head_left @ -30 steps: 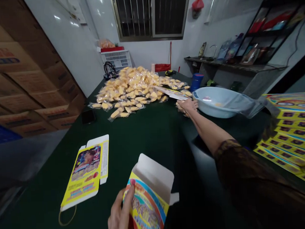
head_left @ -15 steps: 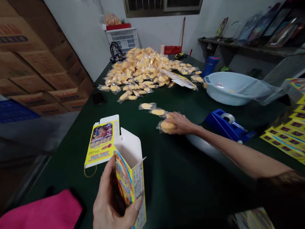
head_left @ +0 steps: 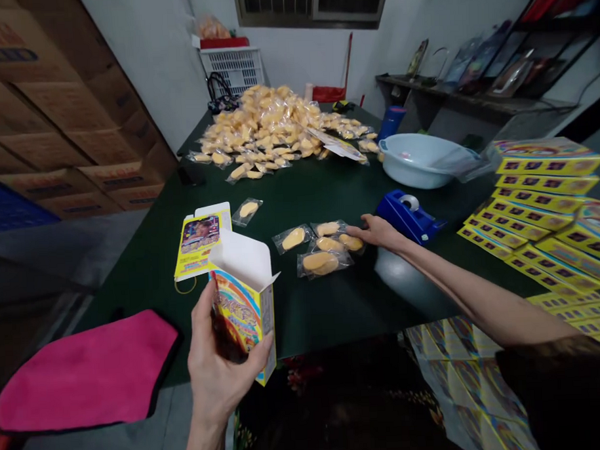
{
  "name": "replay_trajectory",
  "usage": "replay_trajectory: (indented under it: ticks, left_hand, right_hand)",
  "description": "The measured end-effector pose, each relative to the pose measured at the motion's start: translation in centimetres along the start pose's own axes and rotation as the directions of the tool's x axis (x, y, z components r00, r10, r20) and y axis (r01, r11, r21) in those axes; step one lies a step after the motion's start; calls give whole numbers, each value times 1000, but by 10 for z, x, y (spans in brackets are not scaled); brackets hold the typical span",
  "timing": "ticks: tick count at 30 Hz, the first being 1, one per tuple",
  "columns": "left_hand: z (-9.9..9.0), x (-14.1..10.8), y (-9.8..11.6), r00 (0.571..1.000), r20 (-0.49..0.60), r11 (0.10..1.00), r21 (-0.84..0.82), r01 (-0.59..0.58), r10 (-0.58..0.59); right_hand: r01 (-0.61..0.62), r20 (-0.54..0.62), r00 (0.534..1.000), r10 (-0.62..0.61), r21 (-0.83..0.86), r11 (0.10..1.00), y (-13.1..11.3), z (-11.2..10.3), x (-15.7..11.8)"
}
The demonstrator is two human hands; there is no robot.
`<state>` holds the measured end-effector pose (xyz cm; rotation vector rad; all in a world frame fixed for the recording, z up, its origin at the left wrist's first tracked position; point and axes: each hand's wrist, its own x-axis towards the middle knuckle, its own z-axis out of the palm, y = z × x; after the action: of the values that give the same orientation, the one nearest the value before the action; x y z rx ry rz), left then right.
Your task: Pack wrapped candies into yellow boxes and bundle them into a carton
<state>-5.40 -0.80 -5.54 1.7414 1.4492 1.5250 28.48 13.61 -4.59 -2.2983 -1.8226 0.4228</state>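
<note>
My left hand point(head_left: 225, 349) is wrapped around a yellow printed carton point(head_left: 241, 309) that stands upright, its top flaps up and its mouth facing me. What lies deep inside the carton is hidden. On the dark green table, several clear-wrapped yellow oval snack packets point(head_left: 326, 245) lie in a loose cluster, partly overlapping. At the cluster's right edge is my right hand point(head_left: 381, 233), fingers apart, a fingertip touching or just over the rightmost packet point(head_left: 351, 241). A single packet point(head_left: 248, 210) lies farther left, near a flat yellow carton point(head_left: 201, 240).
A large heap of wrapped packets point(head_left: 271, 124) covers the far table. Rightward are a pale blue basin point(head_left: 420, 158), a blue tape dispenser point(head_left: 408, 216) and stacked yellow cartons point(head_left: 540, 207). A pink cloth-like item point(head_left: 88, 373) lies at the front left.
My right hand has drawn back to the right from on top of the packets, which now lie spread in a cluster. The left hand still holds the carton. The view has shifted.
</note>
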Motion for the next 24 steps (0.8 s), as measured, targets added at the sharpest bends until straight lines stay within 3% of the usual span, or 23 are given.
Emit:
replay_trajectory:
  ticks: [3,6,8,11,15,24]
  left_hand:
    - [3,-1,0,999,-15,998,47,-30,31]
    - [5,-2,-1,999,-19,997,67,-27,29]
    - [5,-2,-2,999,-13,996,87,-32,34]
    - [4,-2,-3,999,-23,992,115,-43,45]
    - [3,-1,-4,998,-35,993,112,-40,44]
    - [9,4,-4,997,-42,987,146,-62,69]
  right_hand:
    - [4,-7,1000,-4,-13,1000,-13,4,3]
    - [116,-21,993,-116,-36,993,-27,5,5]
    - [186,10,983,-185,-41,982,-33,4,10]
    - [196,86,977,-194,-19,980,-36,3,22]
    - [158,114,980,-163,52,986,-27,2,32]
    - [-31,-132,990,45,105,994,23,-7,6]
